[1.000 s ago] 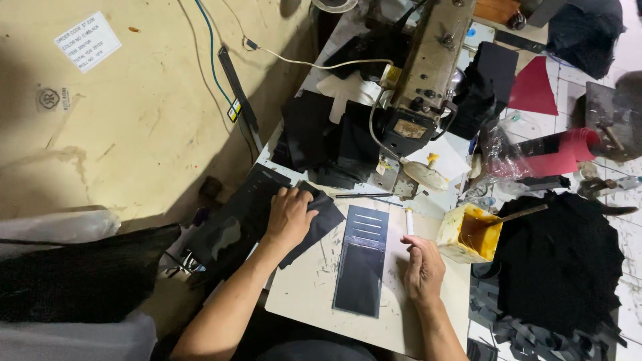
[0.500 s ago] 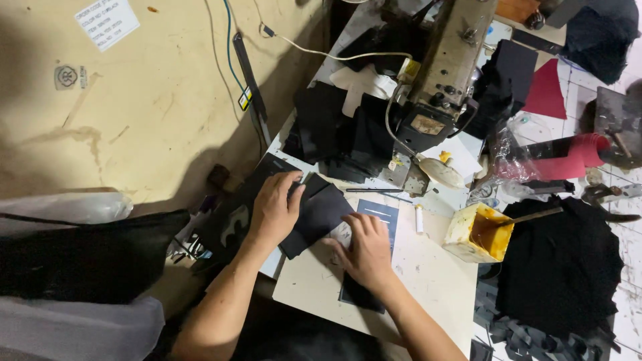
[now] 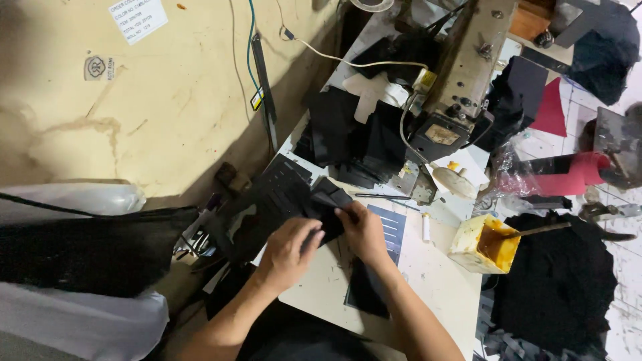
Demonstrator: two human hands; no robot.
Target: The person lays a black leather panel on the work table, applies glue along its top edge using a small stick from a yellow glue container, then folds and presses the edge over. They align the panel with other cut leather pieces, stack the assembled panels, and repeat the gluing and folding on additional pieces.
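My left hand (image 3: 289, 249) and my right hand (image 3: 362, 228) meet over a small black leather piece (image 3: 326, 199) at the left side of the white worktable (image 3: 428, 274). Fingers of both hands pinch and press this piece. It lies on a stack of black pieces (image 3: 267, 207) that hangs over the table's left edge. Under my right wrist lies a long dark navy panel (image 3: 374, 267) with pale stitch lines, flat on the table.
A sewing machine (image 3: 461, 87) stands at the back with black cut pieces (image 3: 354, 134) heaped beside it. A yellow glue tub (image 3: 485, 244) with a brush sits to the right, near a small white tube (image 3: 426, 227). Black fabric (image 3: 562, 287) lies on the floor at right. A beige wall is at left.
My right hand has left the navy panel and crossed leftward to join the left hand on the black piece. The view has shifted closer to the table.
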